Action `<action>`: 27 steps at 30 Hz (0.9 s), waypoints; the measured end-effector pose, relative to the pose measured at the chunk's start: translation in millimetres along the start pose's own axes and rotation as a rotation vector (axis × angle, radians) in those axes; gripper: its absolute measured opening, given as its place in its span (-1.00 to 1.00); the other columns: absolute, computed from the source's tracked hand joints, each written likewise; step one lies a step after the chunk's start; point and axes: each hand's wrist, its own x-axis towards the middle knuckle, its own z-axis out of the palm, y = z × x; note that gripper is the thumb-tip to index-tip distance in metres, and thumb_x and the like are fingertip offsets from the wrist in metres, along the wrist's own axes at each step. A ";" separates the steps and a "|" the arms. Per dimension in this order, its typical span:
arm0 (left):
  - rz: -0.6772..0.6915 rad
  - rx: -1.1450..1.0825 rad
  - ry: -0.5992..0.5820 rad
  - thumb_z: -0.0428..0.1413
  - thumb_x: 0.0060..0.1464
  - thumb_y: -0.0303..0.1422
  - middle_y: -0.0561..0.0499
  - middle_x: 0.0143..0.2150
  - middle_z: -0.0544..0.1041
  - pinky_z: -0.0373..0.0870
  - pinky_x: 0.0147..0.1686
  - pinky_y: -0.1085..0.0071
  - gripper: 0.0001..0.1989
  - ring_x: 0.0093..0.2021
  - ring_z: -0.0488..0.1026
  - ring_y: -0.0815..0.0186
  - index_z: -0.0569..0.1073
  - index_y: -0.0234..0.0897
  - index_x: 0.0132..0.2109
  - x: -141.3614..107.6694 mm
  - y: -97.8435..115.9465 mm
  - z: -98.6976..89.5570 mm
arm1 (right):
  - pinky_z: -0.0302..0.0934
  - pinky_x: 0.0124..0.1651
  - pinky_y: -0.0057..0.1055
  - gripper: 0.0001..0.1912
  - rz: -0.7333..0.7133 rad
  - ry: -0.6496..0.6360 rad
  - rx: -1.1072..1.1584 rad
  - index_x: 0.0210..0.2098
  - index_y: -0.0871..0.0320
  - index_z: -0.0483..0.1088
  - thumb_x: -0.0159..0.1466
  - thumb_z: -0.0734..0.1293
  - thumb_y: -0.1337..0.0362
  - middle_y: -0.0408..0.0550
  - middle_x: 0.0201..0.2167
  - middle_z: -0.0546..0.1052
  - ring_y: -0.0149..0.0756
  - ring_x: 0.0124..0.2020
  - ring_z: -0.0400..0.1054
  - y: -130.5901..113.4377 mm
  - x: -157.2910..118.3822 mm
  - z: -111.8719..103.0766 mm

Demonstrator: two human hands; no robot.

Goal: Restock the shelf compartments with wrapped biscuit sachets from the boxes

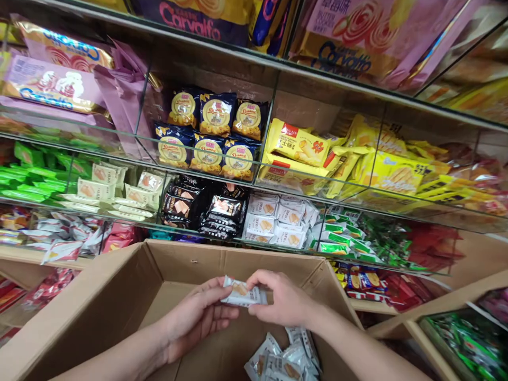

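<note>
A small white snack packet [243,294] with a tan biscuit picture is held between both hands above the box. My left hand [198,312] pinches its left end between thumb and fingers. On the right end, the thumb and index finger of my right hand [281,299] close round it. Beneath them lies the open cardboard box [234,256], with a pile of similar white packets [283,360] at its lower right. Matching white packets [278,219] stand in stacked rows in a shelf compartment just beyond the box.
Glass dividers split the shelves. Black packets [224,209] and cream packets [99,182] fill compartments left of the white ones; green-and-white packets [341,235] are to the right. Navy cookie bags [208,151] and yellow packs [299,143] stand one shelf higher. A bin of green sweets [472,338] sits at lower right.
</note>
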 end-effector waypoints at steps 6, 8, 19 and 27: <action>0.182 0.076 -0.058 0.18 -0.13 -0.42 -0.02 -0.22 0.45 0.29 -0.35 0.51 -0.58 -0.36 0.42 0.41 0.29 -0.20 -0.07 -3.8 6.7 1.9 | 0.03 -0.02 -0.29 -0.47 -0.044 0.201 0.119 -0.09 0.03 0.18 -0.07 0.33 0.34 -0.10 -0.09 0.31 -0.26 -0.06 0.16 3.2 -0.7 -1.0; 0.199 0.105 -0.064 0.17 -0.12 -0.42 -0.03 -0.20 0.45 0.29 -0.34 0.50 -0.57 -0.35 0.42 0.41 0.27 -0.20 -0.05 -4.0 7.3 0.3 | 0.01 0.00 -0.27 -0.41 -0.061 0.227 0.133 -0.04 0.04 0.13 -0.06 0.34 0.35 -0.08 -0.05 0.29 -0.25 -0.03 0.13 4.3 -0.7 1.8; 0.240 0.180 0.074 0.16 -0.11 -0.37 0.03 -0.36 0.45 0.26 -0.40 0.54 -0.71 -0.42 0.37 0.46 0.30 -0.28 -0.19 2.0 5.9 -2.4 | 0.12 -0.27 -0.38 -0.70 -0.080 0.195 0.087 -0.32 0.12 0.28 -0.01 0.34 0.14 -0.10 -0.35 0.37 -0.28 -0.29 0.22 4.8 0.6 0.6; 0.268 0.179 0.041 0.15 -0.10 -0.31 0.05 -0.41 0.44 0.23 -0.37 0.52 -0.82 -0.42 0.33 0.45 0.37 -0.30 -0.32 0.7 3.7 0.9 | 0.00 -0.52 -0.56 -0.77 0.086 -0.108 0.646 -0.45 0.15 0.13 -0.01 0.32 0.31 -0.27 -0.59 0.26 -0.53 -0.58 0.12 15.8 5.1 19.8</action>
